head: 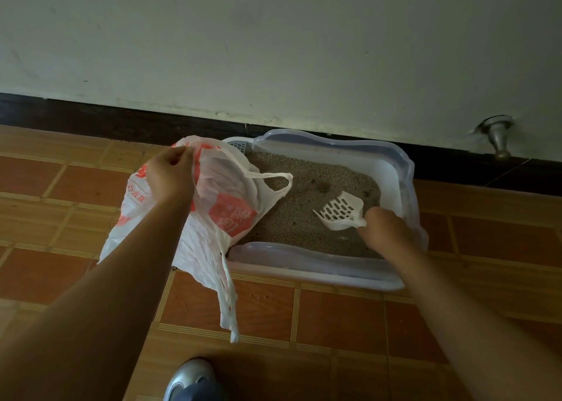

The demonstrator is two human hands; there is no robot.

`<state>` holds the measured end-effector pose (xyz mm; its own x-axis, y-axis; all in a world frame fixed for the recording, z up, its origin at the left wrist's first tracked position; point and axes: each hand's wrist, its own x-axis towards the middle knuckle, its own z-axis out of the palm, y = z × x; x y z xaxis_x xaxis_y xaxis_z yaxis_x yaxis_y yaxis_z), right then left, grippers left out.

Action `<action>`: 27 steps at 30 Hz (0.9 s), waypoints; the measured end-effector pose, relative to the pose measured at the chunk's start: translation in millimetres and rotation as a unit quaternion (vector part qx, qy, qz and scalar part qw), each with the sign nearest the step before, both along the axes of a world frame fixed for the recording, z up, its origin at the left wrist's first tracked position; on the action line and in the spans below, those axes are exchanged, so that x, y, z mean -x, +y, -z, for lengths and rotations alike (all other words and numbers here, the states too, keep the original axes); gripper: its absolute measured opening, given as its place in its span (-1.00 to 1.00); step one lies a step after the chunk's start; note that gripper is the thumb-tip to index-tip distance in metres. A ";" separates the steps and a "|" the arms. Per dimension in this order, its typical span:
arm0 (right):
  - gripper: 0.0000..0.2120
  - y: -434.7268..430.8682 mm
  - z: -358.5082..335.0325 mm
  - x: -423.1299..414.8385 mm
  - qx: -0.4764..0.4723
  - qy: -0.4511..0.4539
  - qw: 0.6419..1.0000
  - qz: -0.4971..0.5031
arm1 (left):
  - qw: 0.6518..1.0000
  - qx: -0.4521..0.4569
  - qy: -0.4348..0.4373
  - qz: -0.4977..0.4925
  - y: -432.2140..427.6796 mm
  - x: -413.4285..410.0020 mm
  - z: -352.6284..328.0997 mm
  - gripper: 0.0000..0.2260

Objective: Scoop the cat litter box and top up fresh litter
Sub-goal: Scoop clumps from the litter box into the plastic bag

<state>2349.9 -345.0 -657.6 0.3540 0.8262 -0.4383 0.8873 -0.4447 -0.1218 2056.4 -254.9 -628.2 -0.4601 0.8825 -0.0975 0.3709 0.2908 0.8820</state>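
Grey litter [292, 215] fills the box [334, 268]; right hand [386, 228] grips scoop [340, 210], left hand [170, 175] pinches bag [222, 184].

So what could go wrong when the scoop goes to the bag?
The left hand holds the bag by one edge only, so its mouth may sag shut and a scoopful could miss. The bag hangs past the box edge, so spills might land on the floor. The scoop in the right hand is slotted, so small bits may drop through.
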 end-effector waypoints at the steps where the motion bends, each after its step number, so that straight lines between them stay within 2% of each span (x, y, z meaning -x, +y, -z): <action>1: -0.79 0.3 2.8 -1.0 -0.007 0.004 1.000 -0.006 | 1.000 0.001 -0.002 -0.001 0.6 0.2 0.5 -0.76; 18: -0.81 10.4 37.7 -3.5 -0.058 0.106 0.993 0.006 | 1.000 -0.002 0.006 0.007 8.5 6.0 15.0 -0.79; 27: -0.78 10.5 36.7 0.8 -0.073 0.119 0.990 -0.004 | 1.000 -0.007 -0.008 -0.005 5.6 13.5 13.7 -0.77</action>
<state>2349.1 -334.4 -694.3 0.2486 0.8888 -0.3851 0.8286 -0.4010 -0.3906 2042.9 -249.3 -641.9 -0.4672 0.8792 -0.0934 0.3532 0.2825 0.8919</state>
